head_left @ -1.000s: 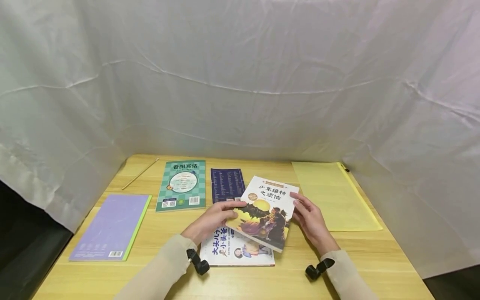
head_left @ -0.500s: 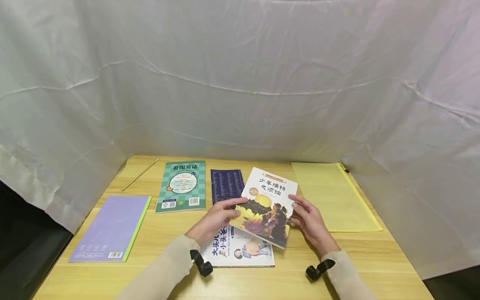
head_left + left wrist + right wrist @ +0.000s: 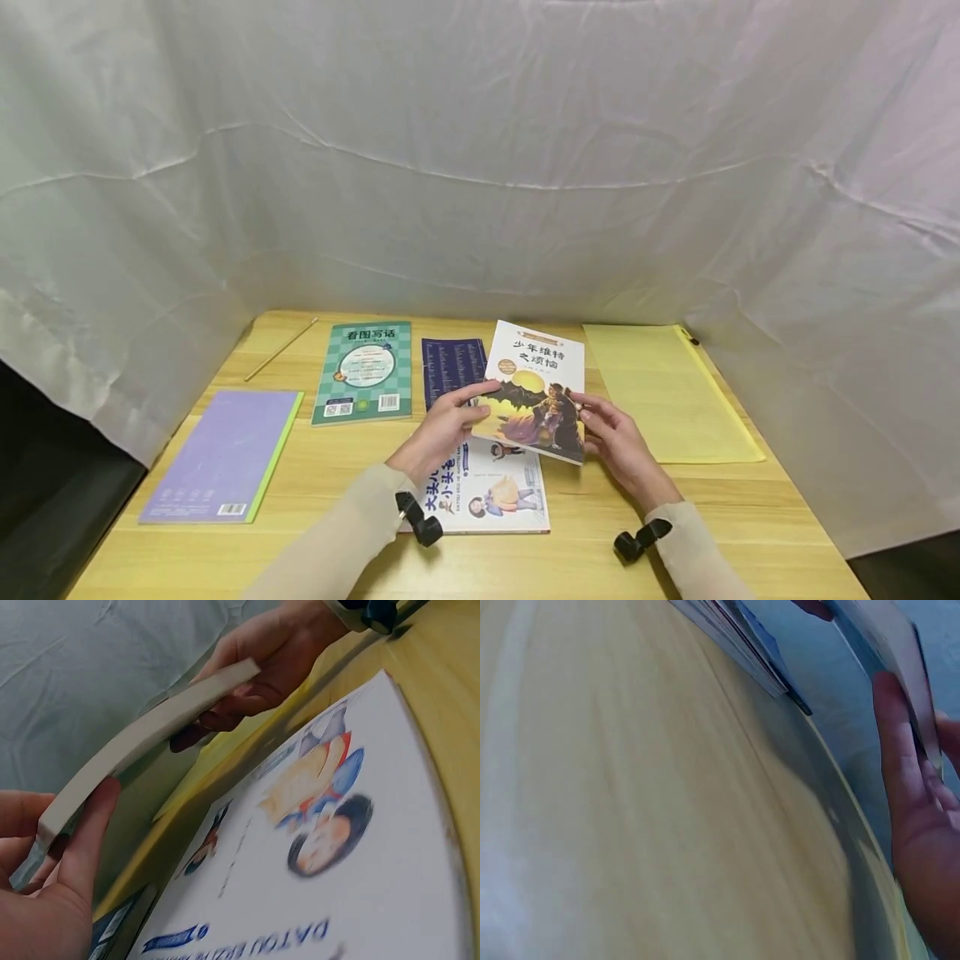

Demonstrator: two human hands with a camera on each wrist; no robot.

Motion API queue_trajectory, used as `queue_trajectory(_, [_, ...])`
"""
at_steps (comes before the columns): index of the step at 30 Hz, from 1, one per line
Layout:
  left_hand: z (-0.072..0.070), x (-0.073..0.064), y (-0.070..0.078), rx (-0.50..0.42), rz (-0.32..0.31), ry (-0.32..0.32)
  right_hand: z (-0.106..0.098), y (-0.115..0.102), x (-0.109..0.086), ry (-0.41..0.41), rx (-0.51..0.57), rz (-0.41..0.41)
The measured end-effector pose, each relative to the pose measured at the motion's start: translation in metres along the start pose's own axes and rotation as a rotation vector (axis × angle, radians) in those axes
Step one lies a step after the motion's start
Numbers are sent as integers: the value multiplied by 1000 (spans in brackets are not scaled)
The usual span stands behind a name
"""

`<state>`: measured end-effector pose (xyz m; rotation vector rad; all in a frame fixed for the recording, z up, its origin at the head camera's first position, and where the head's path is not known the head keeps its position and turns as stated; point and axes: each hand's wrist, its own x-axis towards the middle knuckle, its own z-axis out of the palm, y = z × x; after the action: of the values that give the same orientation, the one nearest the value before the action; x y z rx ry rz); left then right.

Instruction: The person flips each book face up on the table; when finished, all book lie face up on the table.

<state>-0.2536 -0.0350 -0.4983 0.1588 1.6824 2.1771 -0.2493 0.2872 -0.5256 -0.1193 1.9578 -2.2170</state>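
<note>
A white paperback book (image 3: pixel 536 392) with a yellow moon and dark figures on its cover is held up between both hands. My left hand (image 3: pixel 438 429) pinches its left edge. At the right edge, my right hand (image 3: pixel 622 442) grips it, fingers partly hidden behind. In the left wrist view the page edge of the book (image 3: pixel 142 742) bows slightly, apart from what lies below. Under it a white picture book (image 3: pixel 498 504) lies on the table, its upper part covered from the head view. A dark blue book (image 3: pixel 453 367) lies behind the held one, partly hidden.
On the wooden table (image 3: pixel 600 558), a green book (image 3: pixel 366 367) lies at the back left, with a thin stick (image 3: pixel 281 350) beside it. A purple book (image 3: pixel 217 458) is at the left. A yellow zip pouch (image 3: pixel 675 400) lies right. White cloth (image 3: pixel 480 167) walls the back.
Both hands keep hold of the paperback. It has risen in the head view and turned more upright, uncovering more of the picture book. My left hand has moved up and right.
</note>
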Motion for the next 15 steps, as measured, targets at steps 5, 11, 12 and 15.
queue_trajectory(5, [8,5,-3,7,-10,31,-1,0,-1,46,-13,15])
queue_trajectory(11, [16,14,-7,-6,-1,75,-1,-3,-2,28,6,27])
queue_trajectory(12, [18,17,-8,-11,-1,80,-1,-3,-1,57,9,31])
queue_trajectory(15, [24,24,-12,-11,-9,89,-2,-6,3,164,11,45])
